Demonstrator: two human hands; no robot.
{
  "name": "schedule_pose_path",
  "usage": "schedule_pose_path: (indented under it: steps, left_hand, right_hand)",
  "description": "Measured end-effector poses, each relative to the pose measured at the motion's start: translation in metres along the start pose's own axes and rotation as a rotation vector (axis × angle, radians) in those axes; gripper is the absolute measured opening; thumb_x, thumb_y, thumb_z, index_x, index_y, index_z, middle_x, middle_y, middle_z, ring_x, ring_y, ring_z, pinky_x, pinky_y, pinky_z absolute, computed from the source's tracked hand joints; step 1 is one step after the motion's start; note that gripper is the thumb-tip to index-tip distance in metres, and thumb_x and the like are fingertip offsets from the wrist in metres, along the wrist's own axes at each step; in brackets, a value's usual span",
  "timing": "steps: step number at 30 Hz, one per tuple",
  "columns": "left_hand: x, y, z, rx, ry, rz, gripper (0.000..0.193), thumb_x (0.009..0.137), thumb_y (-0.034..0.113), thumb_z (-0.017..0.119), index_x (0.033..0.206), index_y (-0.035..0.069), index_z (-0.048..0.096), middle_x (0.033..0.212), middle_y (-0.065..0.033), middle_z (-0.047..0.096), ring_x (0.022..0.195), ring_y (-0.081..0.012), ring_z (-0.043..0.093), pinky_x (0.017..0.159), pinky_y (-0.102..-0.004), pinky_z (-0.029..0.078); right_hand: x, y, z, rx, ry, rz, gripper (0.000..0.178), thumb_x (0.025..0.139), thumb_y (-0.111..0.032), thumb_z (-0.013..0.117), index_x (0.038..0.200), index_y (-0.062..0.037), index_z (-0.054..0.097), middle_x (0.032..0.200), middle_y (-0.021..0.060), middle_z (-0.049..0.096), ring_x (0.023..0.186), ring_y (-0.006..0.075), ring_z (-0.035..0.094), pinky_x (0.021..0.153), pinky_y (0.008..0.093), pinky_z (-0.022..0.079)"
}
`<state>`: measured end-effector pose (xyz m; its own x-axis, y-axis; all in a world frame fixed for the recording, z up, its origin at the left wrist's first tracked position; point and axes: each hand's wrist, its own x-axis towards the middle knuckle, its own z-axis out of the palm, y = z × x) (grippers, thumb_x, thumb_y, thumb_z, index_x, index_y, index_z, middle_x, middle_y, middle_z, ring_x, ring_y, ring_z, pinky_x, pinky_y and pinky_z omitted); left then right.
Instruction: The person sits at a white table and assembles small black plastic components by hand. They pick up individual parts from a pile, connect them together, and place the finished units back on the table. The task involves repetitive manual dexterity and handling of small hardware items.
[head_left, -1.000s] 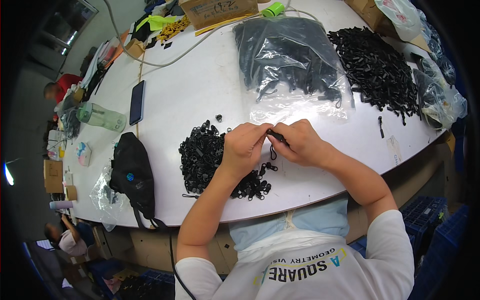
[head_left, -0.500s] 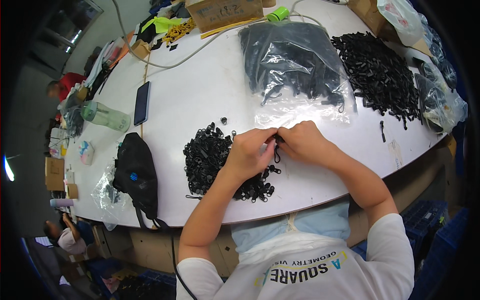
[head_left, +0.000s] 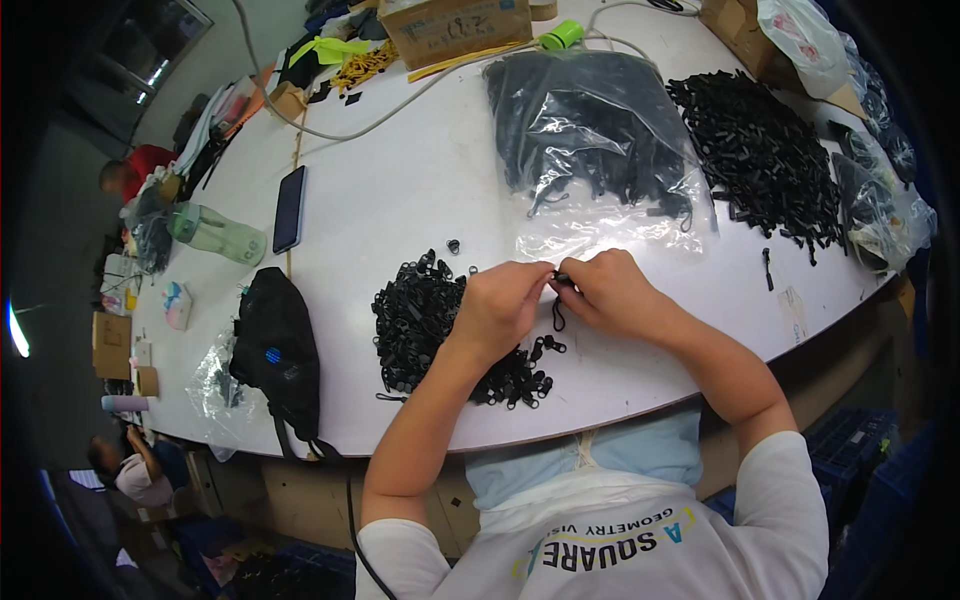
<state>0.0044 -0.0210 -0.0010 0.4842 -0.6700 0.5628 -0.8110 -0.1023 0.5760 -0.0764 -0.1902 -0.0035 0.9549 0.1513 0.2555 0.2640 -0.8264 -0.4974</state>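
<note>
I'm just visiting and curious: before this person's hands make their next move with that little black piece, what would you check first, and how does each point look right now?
1. Both hands on the piece: left hand and right hand meet at the small black part. Ok.
2. Cord loop hangs free below the fingers, not snagged. Ok.
3. How the piece sits between the fingertips: too small to see. Cannot tell.
4. Supply in reach: pile of black parts lies beside the left hand. Ok.
5. Clear plastic bag lies just beyond the hands, apart from them. Ok.
6. Bare white table around the hands. Ok.
</note>
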Motion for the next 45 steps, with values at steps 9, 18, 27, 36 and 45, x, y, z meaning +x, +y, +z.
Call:
schedule_pose_path:
  steps: [9,18,27,36,45]
  left_hand:
    - [0.002,0.024,0.008,-1.14,-0.021,-0.506,0.008,0.08,0.0,0.066,0.084,0.001,0.059,0.087,-0.0014,0.049,0.077,-0.0085,0.047,0.068,-0.0208,0.04]
    - [-0.002,0.007,0.005,-0.074,0.271,0.217,0.013,0.077,-0.011,0.066,0.083,-0.002,0.06,0.078,-0.0067,0.048,0.066,-0.0168,0.047,0.059,-0.0264,0.041]
    - [0.007,0.003,-0.011,-0.019,-0.361,-0.002,0.004,0.081,0.001,0.062,0.08,0.001,0.059,0.074,-0.0122,0.06,0.062,-0.0313,0.055,0.054,-0.0391,0.043]
    - [0.003,-0.018,-0.024,0.005,-0.186,0.047,0.015,0.085,0.01,0.062,0.073,0.001,0.058,0.065,-0.0088,0.057,0.057,-0.0255,0.05,0.053,-0.0329,0.04]
    - [0.009,-0.036,-0.052,0.597,-0.023,-0.606,0.019,0.085,0.024,0.065,0.097,0.009,0.064,0.082,-0.006,0.062,0.079,-0.0251,0.057,0.069,-0.0365,0.044]
  right_hand:
    - [-0.007,-0.003,-0.007,0.013,0.19,-0.13,0.017,0.077,-0.018,0.066,0.072,-0.0064,0.055,0.05,0.0105,0.051,0.047,0.0316,0.054,0.045,0.04,0.041]
    - [-0.002,-0.016,-0.012,0.63,0.019,0.002,0.021,0.082,-0.016,0.06,0.067,-0.0016,0.057,0.049,0.0117,0.05,0.042,0.03,0.048,0.044,0.036,0.037]
    - [-0.005,-0.002,-0.008,0.011,0.021,-0.201,0.023,0.082,-0.025,0.061,0.069,-0.0068,0.058,0.051,0.0117,0.054,0.051,0.0323,0.057,0.05,0.0424,0.043]
    - [-0.001,0.01,-0.024,0.348,0.04,-0.183,0.021,0.078,-0.02,0.072,0.07,-0.0047,0.06,0.047,0.0047,0.045,0.039,0.0199,0.039,0.041,0.0304,0.029]
    - [-0.008,0.076,-0.08,1.444,0.872,0.034,0.048,0.097,-0.039,0.048,0.073,0.0011,0.059,0.055,0.0017,0.052,0.041,0.0096,0.036,0.052,0.0259,0.036]
